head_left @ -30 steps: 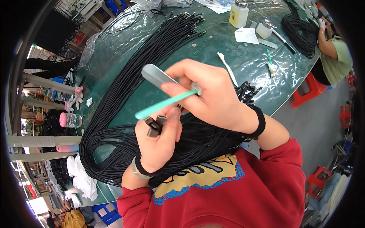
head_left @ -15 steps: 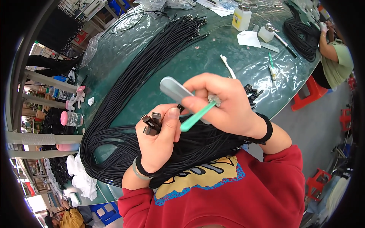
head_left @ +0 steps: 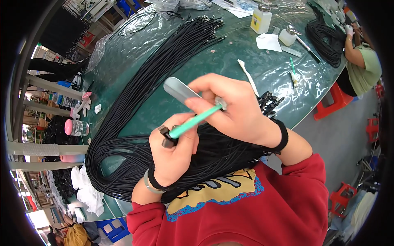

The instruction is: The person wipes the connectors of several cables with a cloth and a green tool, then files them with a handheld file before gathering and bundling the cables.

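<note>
My left hand [head_left: 174, 158] is closed round several black cable connectors [head_left: 167, 141], whose ends stick out past the thumb. My right hand [head_left: 240, 110] is closed on a green stick [head_left: 195, 121] with whitish wrapping at its finger end, and on a flat, translucent grey strip [head_left: 177, 90] with a rounded end. The stick's tip lies over the connectors in my left hand; whether it touches them I cannot tell. Below both hands runs a thick bundle of black cables [head_left: 131, 98], looping at the left and stretching to the far side of the table.
On the green table [head_left: 201, 74] stand two white bottles [head_left: 261, 19] beside a paper piece [head_left: 269, 42]. A white twisted wrap [head_left: 247, 76] and another green stick [head_left: 292, 65] lie to the right. A pink-lidded jar [head_left: 78, 128] is at left. Another person [head_left: 363, 61] sits far right.
My right hand has shifted slightly up and left, bringing the green stick's tip from beside the left hand to over the connectors. My left hand has turned a little.
</note>
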`<state>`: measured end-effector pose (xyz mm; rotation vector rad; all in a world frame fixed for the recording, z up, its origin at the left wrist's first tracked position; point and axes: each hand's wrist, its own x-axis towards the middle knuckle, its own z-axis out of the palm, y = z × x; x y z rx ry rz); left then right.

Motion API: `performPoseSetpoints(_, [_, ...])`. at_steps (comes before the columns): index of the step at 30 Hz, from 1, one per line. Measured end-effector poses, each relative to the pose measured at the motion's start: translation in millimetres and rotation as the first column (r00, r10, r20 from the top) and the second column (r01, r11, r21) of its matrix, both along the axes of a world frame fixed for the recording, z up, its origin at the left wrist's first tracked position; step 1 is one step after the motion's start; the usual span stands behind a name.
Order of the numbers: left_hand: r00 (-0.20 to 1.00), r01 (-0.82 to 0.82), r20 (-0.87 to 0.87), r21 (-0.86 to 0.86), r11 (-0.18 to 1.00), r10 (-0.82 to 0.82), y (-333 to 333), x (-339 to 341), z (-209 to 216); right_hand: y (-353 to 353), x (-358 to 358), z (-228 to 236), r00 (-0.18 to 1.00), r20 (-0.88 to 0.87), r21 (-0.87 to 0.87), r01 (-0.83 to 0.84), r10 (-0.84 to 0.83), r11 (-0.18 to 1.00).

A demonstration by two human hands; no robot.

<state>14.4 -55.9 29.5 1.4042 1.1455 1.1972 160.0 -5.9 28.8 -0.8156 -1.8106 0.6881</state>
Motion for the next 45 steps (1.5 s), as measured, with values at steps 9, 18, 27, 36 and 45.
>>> performPoseSetpoints(9, [0.999, 0.04, -0.001, -0.001, 0.999, -0.04, 3, -5, 0, 17, -1, 1, 0.978, -0.208, -0.124, -0.02, -0.006, 0.992])
performPoseSetpoints(18, [0.986, 0.091, 0.149, -0.109, 0.99, -0.075, 0, -7, 8, 2, 21, -1, 0.946, -0.292, -0.314, -0.237, 0.143, 0.919])
performPoseSetpoints(27, [0.945, 0.149, 0.316, -0.197, 0.969, -0.081, 2, -10, 8, 0, 17, -7, 0.898, -0.315, -0.181, -0.376, 0.308, 0.909])
performPoseSetpoints(36, [0.993, 0.054, 0.113, -0.069, 0.996, -0.046, -2, -4, -1, 10, 4, 6, 0.969, -0.049, -0.081, -0.247, 0.243, 0.966])
performPoseSetpoints(45, [0.984, 0.06, 0.171, -0.11, 0.992, -0.041, 2, -11, 0, 7, 5, 3, 0.947, -0.191, -0.106, -0.281, 0.258, 0.954])
